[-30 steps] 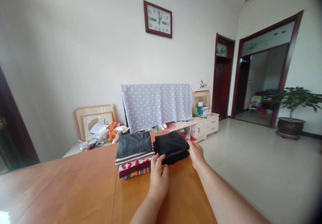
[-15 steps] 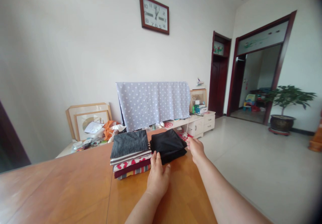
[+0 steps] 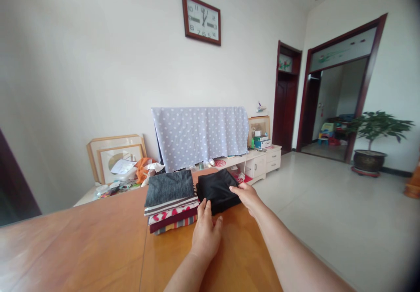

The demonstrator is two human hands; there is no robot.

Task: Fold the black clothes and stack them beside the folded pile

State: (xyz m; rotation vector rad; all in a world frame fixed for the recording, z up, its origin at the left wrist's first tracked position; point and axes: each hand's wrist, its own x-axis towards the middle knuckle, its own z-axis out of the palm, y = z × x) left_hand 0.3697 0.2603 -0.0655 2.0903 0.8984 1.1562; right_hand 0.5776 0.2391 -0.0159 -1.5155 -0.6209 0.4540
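Observation:
A folded black garment (image 3: pixel 217 188) lies on the wooden table (image 3: pixel 108 244), close to its far right edge. My right hand (image 3: pixel 246 196) is closed on the garment's right side, with the thumb on top and the other fingers mostly hidden. Flat against the near left corner of the black cloth, my left hand (image 3: pixel 206 227) has its fingers extended and the thumb apart. Just left of the garment rises a neat stack of folded clothes (image 3: pixel 170 189): dark grey on top, then striped, red-and-white patterned, maroon and multicoloured striped layers.
Beyond the table stands a low white cabinet (image 3: pixel 259 165) with a polka-dot cloth (image 3: pixel 200 134) draped over something behind it. Framed pictures (image 3: pixel 114 145) and clutter sit at the left. A potted plant (image 3: pixel 369 161) stands on the floor to the right.
My right hand has moved left and inward, from the garment's right corner onto its side; that corner now looks tucked in. My left hand has barely moved.

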